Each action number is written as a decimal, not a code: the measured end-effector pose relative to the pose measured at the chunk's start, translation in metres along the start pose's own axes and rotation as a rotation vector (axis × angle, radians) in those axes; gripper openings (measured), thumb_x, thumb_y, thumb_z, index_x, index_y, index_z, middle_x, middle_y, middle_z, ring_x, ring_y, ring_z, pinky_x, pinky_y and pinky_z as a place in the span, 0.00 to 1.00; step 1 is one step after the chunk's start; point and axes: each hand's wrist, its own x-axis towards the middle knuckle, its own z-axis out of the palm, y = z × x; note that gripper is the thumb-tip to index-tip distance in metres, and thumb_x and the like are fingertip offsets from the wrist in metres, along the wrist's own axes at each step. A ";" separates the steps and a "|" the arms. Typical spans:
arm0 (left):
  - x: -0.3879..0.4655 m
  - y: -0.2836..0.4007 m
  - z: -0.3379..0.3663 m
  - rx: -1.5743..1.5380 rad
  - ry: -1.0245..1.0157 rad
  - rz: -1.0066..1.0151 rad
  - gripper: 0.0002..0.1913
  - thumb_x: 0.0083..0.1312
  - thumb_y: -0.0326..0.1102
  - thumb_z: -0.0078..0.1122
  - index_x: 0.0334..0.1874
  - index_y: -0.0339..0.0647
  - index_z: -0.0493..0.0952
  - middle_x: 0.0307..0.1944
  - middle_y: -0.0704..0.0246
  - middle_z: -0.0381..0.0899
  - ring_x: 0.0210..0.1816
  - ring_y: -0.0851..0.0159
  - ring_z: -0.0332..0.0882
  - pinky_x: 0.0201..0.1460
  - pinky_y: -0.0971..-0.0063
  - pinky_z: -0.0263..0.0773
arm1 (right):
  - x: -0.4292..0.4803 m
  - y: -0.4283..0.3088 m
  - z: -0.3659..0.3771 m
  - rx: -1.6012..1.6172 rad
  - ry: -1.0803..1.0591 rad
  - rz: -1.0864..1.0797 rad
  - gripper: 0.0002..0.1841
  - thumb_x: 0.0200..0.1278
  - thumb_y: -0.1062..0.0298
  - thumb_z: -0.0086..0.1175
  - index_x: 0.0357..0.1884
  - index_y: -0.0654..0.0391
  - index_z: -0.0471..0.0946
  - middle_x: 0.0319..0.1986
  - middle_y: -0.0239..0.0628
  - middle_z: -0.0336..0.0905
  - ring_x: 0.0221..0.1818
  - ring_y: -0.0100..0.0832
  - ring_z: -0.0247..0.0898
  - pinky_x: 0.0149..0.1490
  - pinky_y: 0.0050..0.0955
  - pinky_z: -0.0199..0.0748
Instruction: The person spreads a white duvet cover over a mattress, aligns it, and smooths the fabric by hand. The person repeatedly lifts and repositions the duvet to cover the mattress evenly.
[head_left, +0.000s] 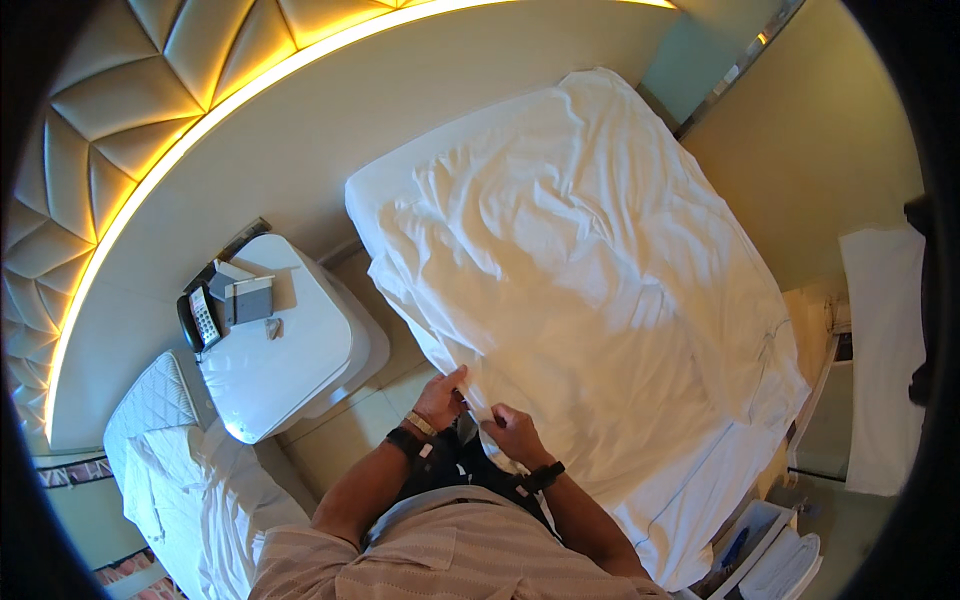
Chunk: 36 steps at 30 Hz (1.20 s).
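A rumpled white bed sheet (570, 322) covers most of the bed in front of me. My left hand (441, 397) pinches the sheet's near edge between thumb and fingers, close to the bed's side. A little to the right, my right hand (514, 433) grips the same edge with curled fingers. Between the two hands the fabric hangs down past the mattress side. Loose folds run across the sheet towards the far end, where a smooth strip of the white mattress (442, 146) shows along the wall.
A white bedside table (300, 360) on my left carries a telephone (201, 319) and a grey box (249, 301). Behind it, a second bed (154, 390) has bunched white linen. At lower right stands a bin-like white container (750, 532) with folded white linen (780, 566).
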 end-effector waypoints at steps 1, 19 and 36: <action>0.014 -0.005 -0.011 -0.093 -0.038 0.001 0.17 0.73 0.44 0.57 0.55 0.40 0.77 0.48 0.68 0.83 0.47 0.62 0.82 0.52 0.65 0.78 | -0.003 0.000 -0.004 -0.030 -0.039 0.009 0.12 0.61 0.65 0.62 0.32 0.62 0.73 0.27 0.51 0.77 0.28 0.47 0.74 0.35 0.39 0.71; 0.131 0.085 -0.126 0.715 0.524 0.299 0.14 0.65 0.41 0.56 0.42 0.35 0.78 0.36 0.61 0.84 0.37 0.55 0.83 0.42 0.58 0.80 | -0.038 0.004 -0.072 -0.015 -0.300 -0.154 0.11 0.61 0.64 0.59 0.33 0.61 0.73 0.27 0.50 0.73 0.30 0.53 0.73 0.35 0.44 0.68; 0.082 0.334 0.046 -0.044 -0.105 0.693 0.15 0.76 0.36 0.53 0.60 0.41 0.74 0.56 0.66 0.81 0.55 0.67 0.79 0.60 0.68 0.75 | 0.133 -0.015 -0.051 -0.054 -0.374 0.138 0.15 0.63 0.57 0.64 0.46 0.55 0.80 0.33 0.42 0.84 0.37 0.36 0.82 0.45 0.33 0.78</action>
